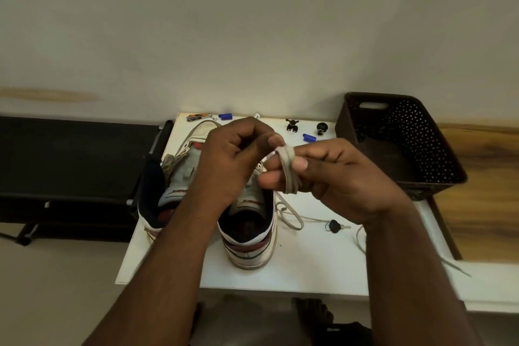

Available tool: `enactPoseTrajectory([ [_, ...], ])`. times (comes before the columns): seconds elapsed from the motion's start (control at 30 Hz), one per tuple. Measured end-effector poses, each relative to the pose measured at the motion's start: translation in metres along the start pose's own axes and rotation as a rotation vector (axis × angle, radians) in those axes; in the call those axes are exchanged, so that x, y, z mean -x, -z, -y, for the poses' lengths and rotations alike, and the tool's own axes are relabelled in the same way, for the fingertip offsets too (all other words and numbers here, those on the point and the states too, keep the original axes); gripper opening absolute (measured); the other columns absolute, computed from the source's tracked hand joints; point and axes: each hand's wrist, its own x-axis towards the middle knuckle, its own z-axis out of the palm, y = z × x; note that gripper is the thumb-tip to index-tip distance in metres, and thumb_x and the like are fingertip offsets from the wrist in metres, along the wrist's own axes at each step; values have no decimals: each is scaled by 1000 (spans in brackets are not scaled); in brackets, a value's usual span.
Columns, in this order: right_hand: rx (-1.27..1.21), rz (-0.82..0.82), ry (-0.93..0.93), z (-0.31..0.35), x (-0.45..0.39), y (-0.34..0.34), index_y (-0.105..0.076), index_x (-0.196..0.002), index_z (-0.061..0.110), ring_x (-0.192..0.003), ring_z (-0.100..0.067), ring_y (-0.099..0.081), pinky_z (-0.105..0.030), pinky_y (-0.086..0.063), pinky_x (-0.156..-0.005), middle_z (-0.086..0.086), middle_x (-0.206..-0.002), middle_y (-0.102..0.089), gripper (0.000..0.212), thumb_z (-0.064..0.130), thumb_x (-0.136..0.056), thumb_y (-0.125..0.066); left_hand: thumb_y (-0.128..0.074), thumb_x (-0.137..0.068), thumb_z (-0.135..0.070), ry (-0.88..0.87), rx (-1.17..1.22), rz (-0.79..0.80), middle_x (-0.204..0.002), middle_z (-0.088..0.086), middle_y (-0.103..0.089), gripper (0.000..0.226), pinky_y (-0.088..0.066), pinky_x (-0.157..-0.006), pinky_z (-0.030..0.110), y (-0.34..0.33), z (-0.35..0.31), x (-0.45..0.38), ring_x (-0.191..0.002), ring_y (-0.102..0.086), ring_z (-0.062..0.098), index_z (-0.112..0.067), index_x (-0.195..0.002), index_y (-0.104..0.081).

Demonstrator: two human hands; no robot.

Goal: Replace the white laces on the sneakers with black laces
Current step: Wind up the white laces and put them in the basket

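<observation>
Two white sneakers with red and dark trim stand side by side on a small white table (pixel 309 267), heels toward me: the left sneaker (pixel 165 191) and the right sneaker (pixel 250 236). Several turns of a white lace (pixel 289 170) are wound around the fingers of my right hand (pixel 337 177), above the shoes. My left hand (pixel 233 154) pinches the lace's free end at the top of the coil. Another stretch of white lace (pixel 292 219) lies looped on the table right of the right sneaker. No black lace is visible.
A dark brown perforated basket (pixel 398 143) sits at the table's back right. Along the far edge lie nail clippers (pixel 199 116), two blue caps (pixel 225 116), and small black-and-white figures (pixel 292 126). A key (pixel 335 226) rests near the loose lace. A black bench (pixel 70 166) stands left.
</observation>
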Motion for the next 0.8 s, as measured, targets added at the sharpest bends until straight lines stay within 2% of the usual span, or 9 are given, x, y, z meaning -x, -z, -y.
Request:
enactPoseTrajectory([
  [0.1,-403,23,311,-3,-7,-5,-70,-110,5,-103,-26,-68,-35,-52,-90,-13,-104,-72,30,20,-85,-63,-58,-90,-28,39,-44,103,-65,-2,-62,18,-45,-60,26,-4,1,0,-61,-53,10,-27,-75,-69],
  [0.2,-505,-248,493,-1,-15,-4,-71,-109,9,-113,-25,-63,-34,-50,-96,-11,-111,-71,27,14,-90,-52,-58,-87,-42,116,-187,260,-67,2,-61,22,-42,-61,29,-9,4,4,-63,-53,15,-26,-80,-71],
  [0.3,332,-577,380,-4,-10,8,-69,-112,20,-108,-11,-64,-25,-49,-92,-4,-108,-72,26,8,-96,-52,-73,-82,-29,152,-192,241,-74,6,-68,12,-51,-68,37,-5,3,4,-73,-63,24,-18,-83,-74],
  [0.37,713,-540,161,-9,-7,14,-70,-111,27,-100,-13,-67,-30,-54,-80,-4,-105,-72,24,14,-95,-57,-80,-76,-20,144,-173,149,-74,3,-70,8,-52,-68,35,3,-1,2,-73,-64,22,-14,-80,-76],
  [0.43,736,-415,-38,-8,-5,13,-74,-101,31,-94,-17,-68,-38,-54,-81,-11,-99,-73,18,24,-93,-60,-82,-72,-14,74,-188,57,-71,-1,-70,8,-52,-64,27,10,-4,1,-69,-64,15,-12,-76,-75],
  [0.53,492,-180,-197,-1,-4,6,-74,-99,18,-95,-16,-70,-33,-52,-87,-7,-96,-75,19,21,-95,-56,-80,-73,-6,-56,-217,-20,-71,-4,-69,10,-49,-63,14,11,-10,3,-68,-64,5,-14,-74,-73],
  [0.6,236,-46,-184,5,-1,4,-71,-106,5,-99,-27,-69,-39,-53,-93,-15,-100,-73,23,16,-94,-55,-78,-74,-7,-61,-128,-47,-69,-3,-68,7,-49,-63,16,8,-12,4,-65,-63,5,-10,-73,-71],
  [0.7,-101,145,10,7,3,2,-70,-108,-1,-95,-30,-70,-37,-55,-86,-18,-99,-72,31,22,-89,-61,-72,-79,-27,-3,48,-4,-63,-8,-64,13,-45,-59,18,3,-15,2,-59,-57,4,-18,-70,-67],
  [0.8,-412,114,350,5,-2,-3,-69,-109,5,-98,-24,-69,-37,-53,-91,-11,-101,-73,27,21,-89,-60,-63,-85,-36,86,-55,155,-59,5,-58,25,-41,-57,22,0,-9,2,-57,-49,6,-18,-69,-67],
])
